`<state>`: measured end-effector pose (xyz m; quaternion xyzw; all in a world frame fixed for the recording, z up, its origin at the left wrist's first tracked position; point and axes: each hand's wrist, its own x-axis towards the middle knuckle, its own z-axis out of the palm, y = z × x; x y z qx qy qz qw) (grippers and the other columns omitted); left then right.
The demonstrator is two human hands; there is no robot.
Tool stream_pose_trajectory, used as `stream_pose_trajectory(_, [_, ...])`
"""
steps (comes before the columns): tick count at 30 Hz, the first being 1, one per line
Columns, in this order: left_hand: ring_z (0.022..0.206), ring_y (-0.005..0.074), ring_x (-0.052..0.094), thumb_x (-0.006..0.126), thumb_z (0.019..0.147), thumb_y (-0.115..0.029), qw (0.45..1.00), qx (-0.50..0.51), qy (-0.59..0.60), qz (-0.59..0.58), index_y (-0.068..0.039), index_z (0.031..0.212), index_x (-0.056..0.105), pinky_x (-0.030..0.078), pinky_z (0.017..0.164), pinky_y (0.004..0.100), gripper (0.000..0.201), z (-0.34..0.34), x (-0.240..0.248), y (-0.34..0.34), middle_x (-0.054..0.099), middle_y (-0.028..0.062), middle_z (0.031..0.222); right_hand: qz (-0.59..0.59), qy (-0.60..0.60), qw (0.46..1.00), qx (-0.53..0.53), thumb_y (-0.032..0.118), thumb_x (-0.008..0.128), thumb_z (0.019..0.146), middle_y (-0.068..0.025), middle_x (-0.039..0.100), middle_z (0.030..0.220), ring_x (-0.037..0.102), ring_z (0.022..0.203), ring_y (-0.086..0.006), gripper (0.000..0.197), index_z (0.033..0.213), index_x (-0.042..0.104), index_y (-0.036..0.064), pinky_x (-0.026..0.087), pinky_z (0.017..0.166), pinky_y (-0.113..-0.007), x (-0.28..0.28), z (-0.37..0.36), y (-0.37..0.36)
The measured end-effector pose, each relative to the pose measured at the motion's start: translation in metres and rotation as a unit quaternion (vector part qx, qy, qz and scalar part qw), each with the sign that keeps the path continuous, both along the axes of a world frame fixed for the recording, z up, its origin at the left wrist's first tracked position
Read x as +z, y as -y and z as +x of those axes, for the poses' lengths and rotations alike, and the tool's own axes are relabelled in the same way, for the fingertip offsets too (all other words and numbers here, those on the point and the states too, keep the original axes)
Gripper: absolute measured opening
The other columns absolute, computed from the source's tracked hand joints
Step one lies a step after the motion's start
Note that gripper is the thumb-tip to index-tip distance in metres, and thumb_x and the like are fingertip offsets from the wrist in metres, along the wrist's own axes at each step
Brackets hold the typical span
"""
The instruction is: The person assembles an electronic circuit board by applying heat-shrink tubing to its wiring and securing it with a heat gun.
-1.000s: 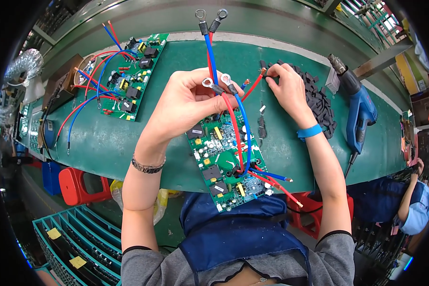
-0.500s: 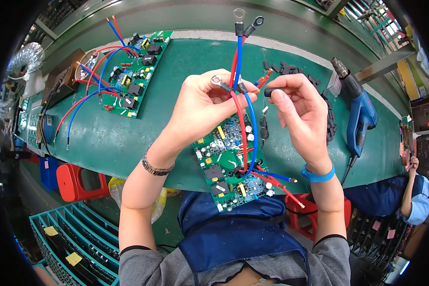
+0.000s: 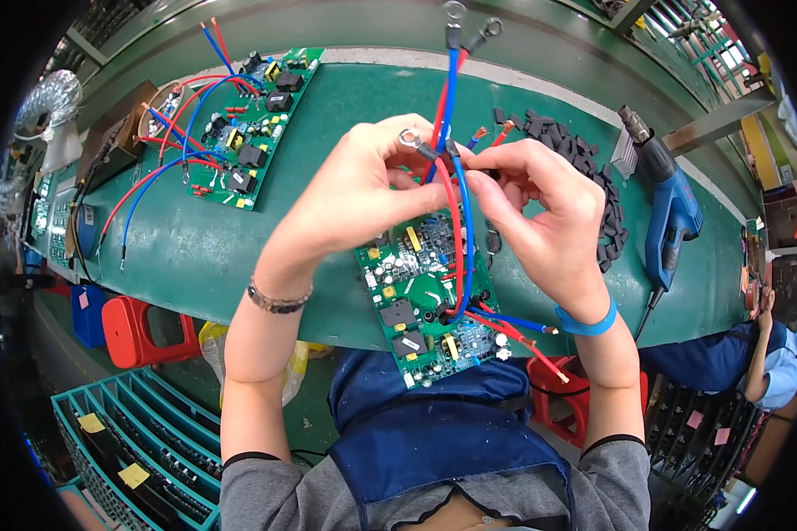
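Note:
My left hand (image 3: 363, 190) is closed around red wires and blue wires (image 3: 467, 226) with ring terminals (image 3: 409, 139) on their ends. These wires rise from a green circuit board (image 3: 419, 292) that lies at the bench's near edge, partly over my lap. My right hand (image 3: 549, 208) is closed in a pinch, its fingertips against the wires beside a blue wire's terminal. The short black sleeve it pinched a moment ago is mostly hidden by the fingers. Bare copper wire ends (image 3: 505, 131) stick up behind the right fingers.
Several black sleeves (image 3: 584, 164) lie scattered at the right of the green bench (image 3: 328, 115). Farther right rests a blue heat gun (image 3: 669, 212). A second wired board (image 3: 257, 137) lies at the left. Red stools (image 3: 150, 332) stand below; a co-worker (image 3: 775, 354) is at far right.
My right hand has moved left with the black sleeve, its fingertips now meeting the wires at my left hand. My left hand keeps its hold, and the upright wires have shifted slightly.

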<state>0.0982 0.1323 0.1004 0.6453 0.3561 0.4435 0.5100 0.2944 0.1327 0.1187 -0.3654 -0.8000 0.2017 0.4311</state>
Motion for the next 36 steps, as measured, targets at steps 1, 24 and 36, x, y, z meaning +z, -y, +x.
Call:
stream_pose_trajectory(1, [0.087, 0.0098, 0.063, 0.072, 0.081, -0.005, 1.0, 0.004, 0.001, -0.002, 0.0, 0.101, 0.067, 0.054, 0.07, 0.0241, 0.022, -0.004, 0.0, -0.003, 0.062, 0.0027, 0.096, -0.002, 0.001, 1.0, 0.004, 0.003, 0.072, 0.078, -0.0036, 0.059, 0.069, 0.052, 0.055, -0.0068, 0.012, 0.089, 0.067, 0.0007, 0.043, 0.051, -0.021, -0.003, -0.001, -0.002])
stream_pose_trajectory(24, [0.084, 0.0077, 0.058, 0.063, 0.086, -0.011, 0.998, 0.021, -0.057, 0.01, 0.003, 0.098, 0.065, 0.048, 0.077, 0.0233, 0.018, -0.019, -0.008, -0.015, 0.065, 0.0012, 0.092, -0.068, 0.215, 0.971, 0.083, 0.014, 0.066, 0.083, -0.0115, 0.061, 0.071, 0.059, 0.058, -0.0273, 0.026, 0.108, 0.065, 0.0089, 0.046, 0.053, -0.037, -0.037, 0.011, 0.003])
stream_pose_trajectory(36, [0.105, 0.0327, 0.052, 0.084, 0.063, -0.031, 0.915, -0.055, -0.371, 0.148, -0.002, 0.122, 0.054, 0.044, 0.091, 0.0423, 0.072, 0.014, 0.018, 0.097, 0.06, 0.0128, 0.109, -0.341, -0.032, 0.918, 0.201, 0.015, 0.079, 0.076, -0.0019, 0.057, 0.114, 0.053, 0.078, -0.0087, 0.052, 0.121, 0.057, 0.003, 0.047, 0.069, -0.027, -0.03, 0.018, -0.039])
